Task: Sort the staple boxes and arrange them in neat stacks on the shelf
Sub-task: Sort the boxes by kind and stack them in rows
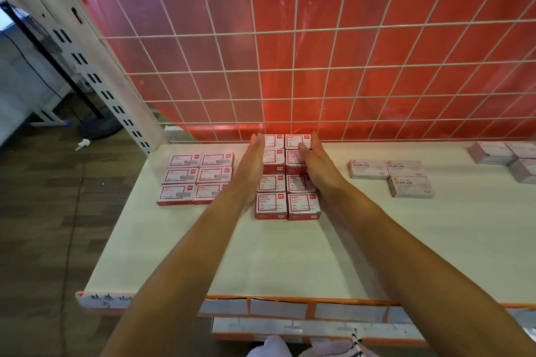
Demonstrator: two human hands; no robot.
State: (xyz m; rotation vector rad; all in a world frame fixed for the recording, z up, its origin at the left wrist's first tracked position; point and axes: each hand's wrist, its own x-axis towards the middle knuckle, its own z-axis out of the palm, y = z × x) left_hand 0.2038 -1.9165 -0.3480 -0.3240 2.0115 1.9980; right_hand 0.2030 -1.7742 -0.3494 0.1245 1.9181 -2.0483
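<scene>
Your left hand (251, 165) and right hand (314, 166), fingers straight, flank the red paper-clip boxes (271, 206) at twelve o'clock on the shelf (290, 255); they are probably light, stiff cartons, so squeeze the side walls evenly

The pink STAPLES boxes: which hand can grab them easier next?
The right hand, probably. It rests against the right side of the red boxes, and the STAPLES boxes lie further right on the shelf. The left hand is on the red boxes' other side and would have to cross over.
</scene>
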